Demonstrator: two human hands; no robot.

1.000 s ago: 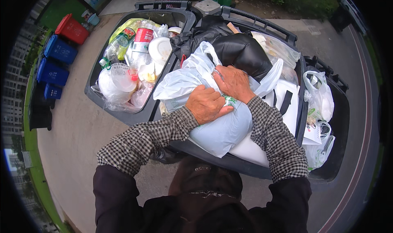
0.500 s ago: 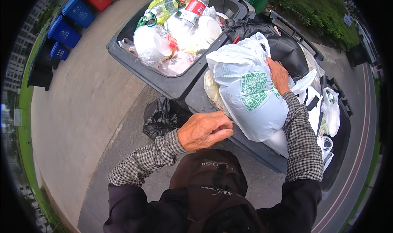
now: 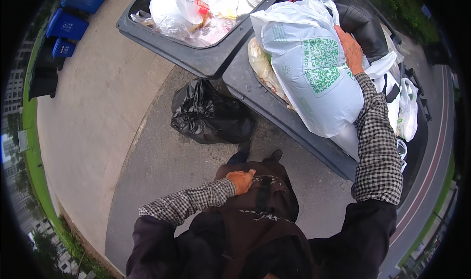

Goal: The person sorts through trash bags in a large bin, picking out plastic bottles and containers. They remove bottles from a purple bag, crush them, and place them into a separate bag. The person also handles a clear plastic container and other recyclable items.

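A full white plastic bag [image 3: 289, 58] with green print rests tilted on the heaped right-hand dark grey wheeled bin [image 3: 299, 132]. My right hand [image 3: 349, 51] holds the bag at its right upper side, with the fingertips partly hidden against the plastic. My left hand [image 3: 241, 182] is low in front of my body, its fingers curled at the pocket edge of my dark brown apron [image 3: 274, 193]. Whether anything is in those fingers is hidden. On the ground before my feet stands a knotted black rubbish bag [image 3: 208, 114].
A second grey bin [image 3: 171, 51] at the left holds clear and white plastic waste. Black bags [image 3: 360, 26] and a small white carrier bag [image 3: 407, 109] lie on the right bin's heap. Several blue bins [image 3: 68, 24] stand far left. A road [image 3: 431, 146] runs along the right.
My left hand has dropped from beside the bin to the apron. My right hand stays on the white bag. With the view tilted lower, more of the black bag and my feet show.
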